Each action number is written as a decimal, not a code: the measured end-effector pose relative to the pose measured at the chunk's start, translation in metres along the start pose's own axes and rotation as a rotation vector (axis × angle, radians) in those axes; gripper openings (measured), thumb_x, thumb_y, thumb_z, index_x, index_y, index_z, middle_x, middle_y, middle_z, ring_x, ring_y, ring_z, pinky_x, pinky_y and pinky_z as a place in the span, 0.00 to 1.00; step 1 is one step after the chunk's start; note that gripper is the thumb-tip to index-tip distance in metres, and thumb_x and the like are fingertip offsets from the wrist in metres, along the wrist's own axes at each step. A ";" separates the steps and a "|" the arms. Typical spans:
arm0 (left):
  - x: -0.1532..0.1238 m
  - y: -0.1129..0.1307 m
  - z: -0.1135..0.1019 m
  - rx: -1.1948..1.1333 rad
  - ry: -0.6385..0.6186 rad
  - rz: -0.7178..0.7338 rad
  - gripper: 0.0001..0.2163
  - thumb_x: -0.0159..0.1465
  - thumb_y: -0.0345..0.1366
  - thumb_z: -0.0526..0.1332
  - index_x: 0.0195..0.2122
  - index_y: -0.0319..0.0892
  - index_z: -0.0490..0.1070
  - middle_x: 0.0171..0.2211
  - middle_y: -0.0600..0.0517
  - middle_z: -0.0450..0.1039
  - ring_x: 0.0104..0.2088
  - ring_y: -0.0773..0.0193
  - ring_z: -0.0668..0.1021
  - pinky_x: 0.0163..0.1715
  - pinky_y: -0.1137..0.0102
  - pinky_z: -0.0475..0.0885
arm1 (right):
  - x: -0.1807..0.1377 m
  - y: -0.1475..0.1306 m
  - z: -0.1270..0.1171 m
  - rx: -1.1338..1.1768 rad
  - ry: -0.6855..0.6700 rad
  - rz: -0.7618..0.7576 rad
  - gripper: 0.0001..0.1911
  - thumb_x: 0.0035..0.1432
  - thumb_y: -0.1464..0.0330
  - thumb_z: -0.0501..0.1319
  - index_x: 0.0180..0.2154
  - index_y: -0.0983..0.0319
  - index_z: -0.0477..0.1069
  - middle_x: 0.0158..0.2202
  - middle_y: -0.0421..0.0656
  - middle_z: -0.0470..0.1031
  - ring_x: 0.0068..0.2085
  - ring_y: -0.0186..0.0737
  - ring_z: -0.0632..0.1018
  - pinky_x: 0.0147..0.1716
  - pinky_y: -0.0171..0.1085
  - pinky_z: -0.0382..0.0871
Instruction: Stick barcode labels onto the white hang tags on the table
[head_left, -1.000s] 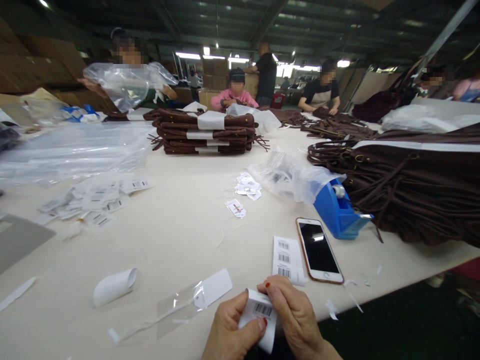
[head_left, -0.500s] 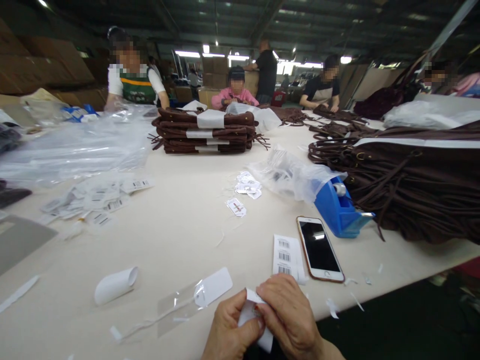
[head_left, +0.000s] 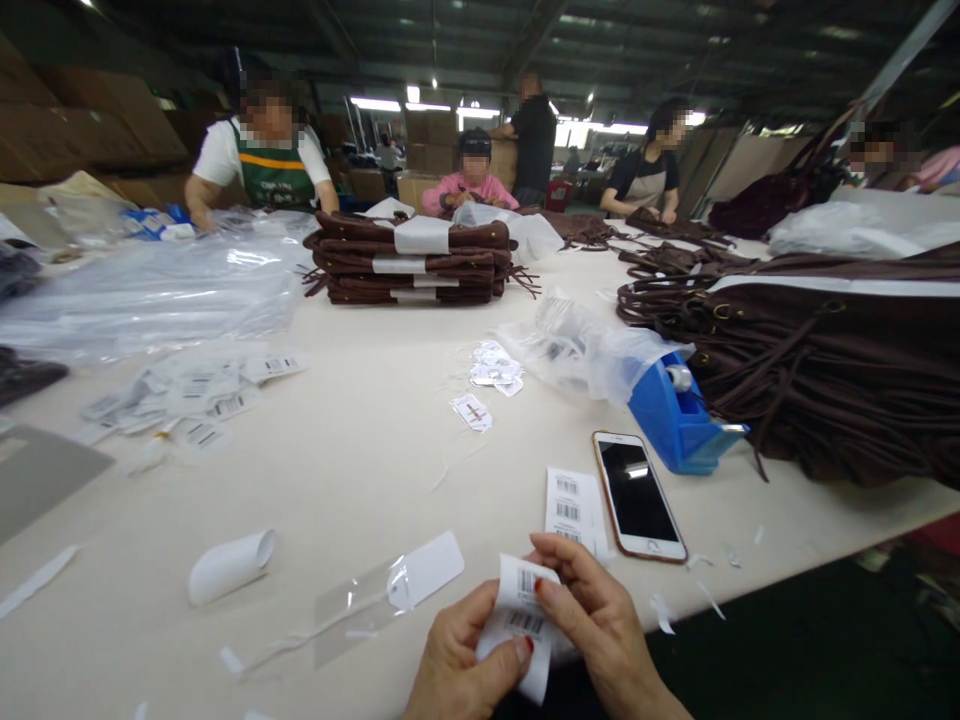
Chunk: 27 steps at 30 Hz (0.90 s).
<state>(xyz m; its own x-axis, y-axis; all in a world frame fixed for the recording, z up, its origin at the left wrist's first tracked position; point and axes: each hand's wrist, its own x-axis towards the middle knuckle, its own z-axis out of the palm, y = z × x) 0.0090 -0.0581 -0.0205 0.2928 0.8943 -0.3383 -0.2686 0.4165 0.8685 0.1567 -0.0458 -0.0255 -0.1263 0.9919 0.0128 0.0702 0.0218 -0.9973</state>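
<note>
Both my hands are at the table's near edge, pinching a white strip of barcode labels [head_left: 521, 610]. My left hand [head_left: 457, 665] grips its lower part with thumb and fingers. My right hand [head_left: 600, 630] pinches the upper part, where one label is lifted. Another barcode label strip [head_left: 571, 505] lies just beyond my right hand, beside a phone [head_left: 637, 497]. A white tag in a clear sleeve [head_left: 394, 590] lies left of my hands.
A blue tape dispenser [head_left: 679, 420] stands behind the phone. Brown bags are stacked at right [head_left: 832, 370] and at centre [head_left: 412, 262]. Clear plastic bags [head_left: 150, 290] and loose labels [head_left: 187, 395] lie left. A curled white paper [head_left: 229, 567] is near. Several people work at the far side.
My right hand has peeled a label upward off the strip, so the barcodes show again. The person at far left lowered the plastic bag onto the table.
</note>
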 end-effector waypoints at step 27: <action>-0.004 0.003 0.000 0.122 0.040 0.056 0.12 0.48 0.42 0.63 0.24 0.36 0.70 0.21 0.53 0.63 0.26 0.68 0.64 0.28 0.73 0.60 | 0.001 -0.016 0.002 -0.625 -0.093 -0.617 0.15 0.50 0.72 0.56 0.42 0.61 0.65 0.34 0.44 0.73 0.41 0.45 0.72 0.48 0.51 0.58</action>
<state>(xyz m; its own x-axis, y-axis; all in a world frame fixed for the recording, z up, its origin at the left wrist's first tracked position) 0.0067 -0.0606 -0.0162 0.2432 0.9225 -0.2998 -0.1694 0.3448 0.9233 0.1537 -0.0457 -0.0098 -0.3983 0.7674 0.5024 0.4882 0.6411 -0.5922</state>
